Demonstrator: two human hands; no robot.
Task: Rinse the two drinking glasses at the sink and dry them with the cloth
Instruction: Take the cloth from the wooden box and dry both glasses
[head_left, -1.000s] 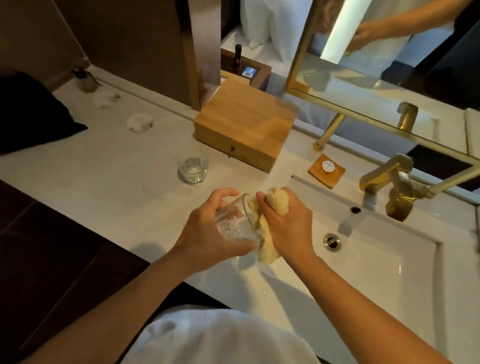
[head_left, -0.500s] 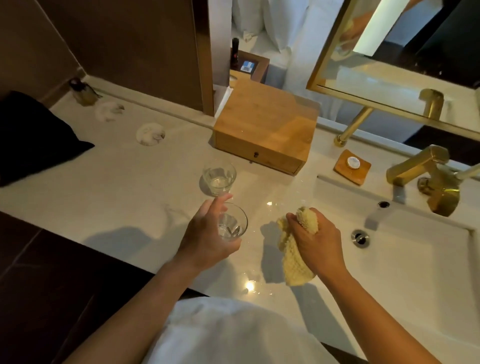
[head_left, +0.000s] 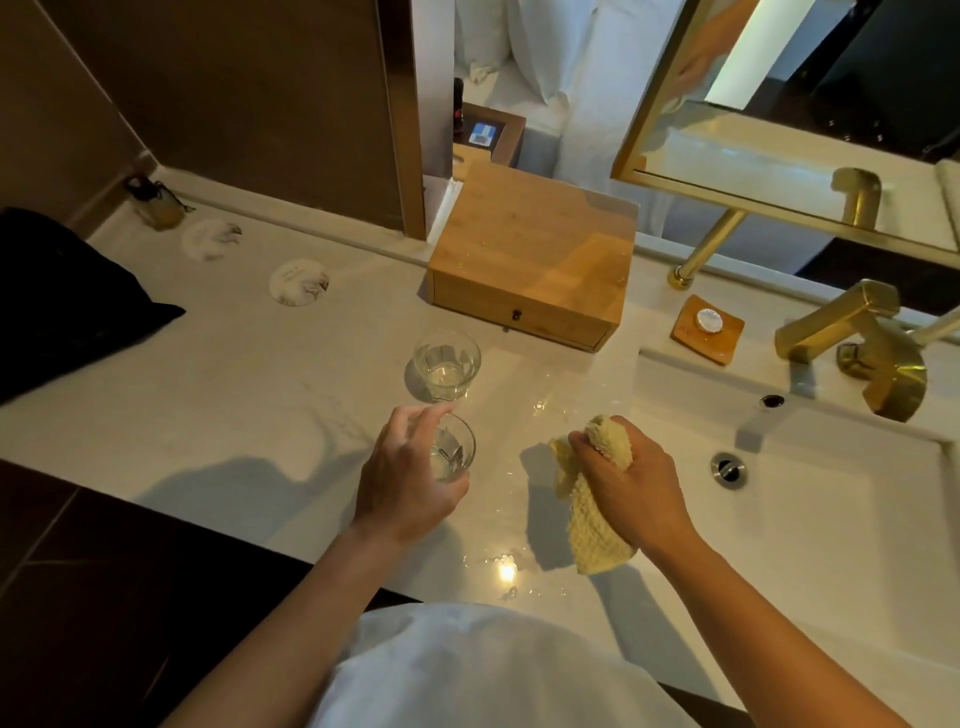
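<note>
Two clear drinking glasses stand upright on the white counter, close together. The far glass (head_left: 447, 365) stands free. The near glass (head_left: 454, 453) is on the counter under my left hand (head_left: 408, 480), whose fingers wrap its left side and rim. My right hand (head_left: 631, 480) holds a crumpled yellow cloth (head_left: 589, 530) just above the counter, to the right of the near glass and left of the white sink basin (head_left: 831, 519). The cloth hangs down from my fist and is apart from both glasses.
A wooden box (head_left: 535, 265) sits behind the glasses. A gold tap (head_left: 857, 343) overhangs the basin, with a small wooden soap dish (head_left: 706, 328) to its left. Two round coasters (head_left: 298, 281) and a dark bag (head_left: 67, 296) lie at the left. Water drops glisten on the counter.
A second ago I was wiping inside the tilted glass with the cloth. My left hand has since set that glass upright on the counter near the other one, and my right hand drew the cloth away.
</note>
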